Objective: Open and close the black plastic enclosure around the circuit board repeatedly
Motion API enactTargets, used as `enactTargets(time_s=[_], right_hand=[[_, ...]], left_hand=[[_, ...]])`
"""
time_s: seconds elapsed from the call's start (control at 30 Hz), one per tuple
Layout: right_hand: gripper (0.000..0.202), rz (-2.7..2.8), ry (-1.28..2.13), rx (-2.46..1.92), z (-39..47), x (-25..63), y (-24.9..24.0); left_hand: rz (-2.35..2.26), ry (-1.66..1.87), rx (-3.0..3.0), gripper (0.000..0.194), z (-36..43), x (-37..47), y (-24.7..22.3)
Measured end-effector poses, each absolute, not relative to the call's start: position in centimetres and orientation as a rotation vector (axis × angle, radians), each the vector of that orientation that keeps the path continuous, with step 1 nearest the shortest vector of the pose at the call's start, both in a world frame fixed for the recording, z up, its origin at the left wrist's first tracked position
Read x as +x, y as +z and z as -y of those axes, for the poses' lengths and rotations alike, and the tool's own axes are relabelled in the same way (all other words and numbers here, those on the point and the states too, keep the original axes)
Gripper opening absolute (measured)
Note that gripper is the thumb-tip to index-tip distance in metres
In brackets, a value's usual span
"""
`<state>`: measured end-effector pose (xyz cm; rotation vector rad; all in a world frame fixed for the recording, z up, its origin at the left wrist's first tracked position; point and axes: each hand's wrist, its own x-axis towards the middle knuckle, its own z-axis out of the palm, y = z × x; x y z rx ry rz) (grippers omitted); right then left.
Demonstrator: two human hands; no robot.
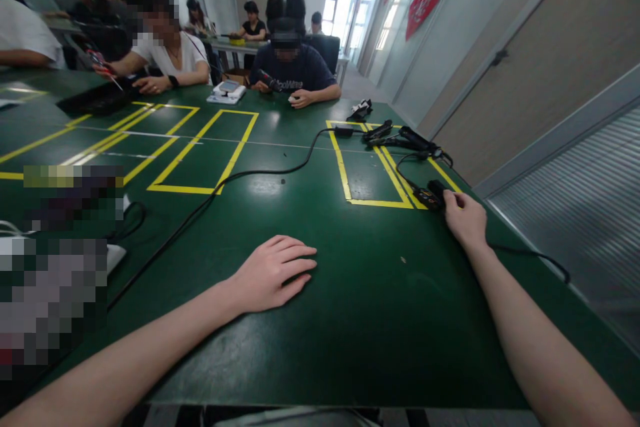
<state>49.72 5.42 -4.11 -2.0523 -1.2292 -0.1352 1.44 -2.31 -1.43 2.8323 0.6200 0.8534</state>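
Observation:
My left hand (277, 272) lies palm down on the green table (320, 347), fingers stretched to the right, holding nothing. At the table's right side, my right hand (465, 215) has its fingers closed on a black device (437, 192), whose far end and cable show beyond the fingertips. Just left of that hand, a dark part with small orange details (425, 198) touches the device. Farther back, black cabled devices (413, 139) lie in a tangle over the yellow tape lines.
A long black cable (260, 172) crosses the table from lower left to a black box (344, 132). Yellow tape rectangles (185, 189) mark the surface. Pixelated items sit at the left edge. Across the table, people (293, 67) handle tools, near a white device (227, 92).

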Motion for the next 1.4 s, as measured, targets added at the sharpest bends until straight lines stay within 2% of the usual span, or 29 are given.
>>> enactTargets(time_s=[0.1,0.37,0.83,0.93,1.17,1.4], right_hand=[[0.051,1.125,-0.054,-2.128,-5.3,50.1,-4.1],[0.039,1.004,0.019,-2.195,-5.6,50.8,-4.2],[0.032,1.481,-0.207,-2.012,-4.5,48.9,-2.8],[0.038,1.557,-0.134,-1.972,-4.4,48.7,-2.6],[0.070,1.423,0.013,-1.933,-4.4,48.2,-2.2],[0.074,1.391,0.102,-1.915,-4.2,48.1,-2.4]], left_hand=[[-0.631,0.836,2.824,0.025,2.3,1.4,-1.4],[-0.631,0.827,2.809,0.026,2.3,1.5,-1.5],[-0.621,0.811,2.807,0.025,2.3,1.4,-1.6],[-0.626,0.797,2.807,0.025,2.3,1.4,-1.7],[-0.611,0.815,2.794,0.024,2.3,1.4,-1.8],[-0.612,0.793,2.777,0.025,2.4,1.4,-1.6]])
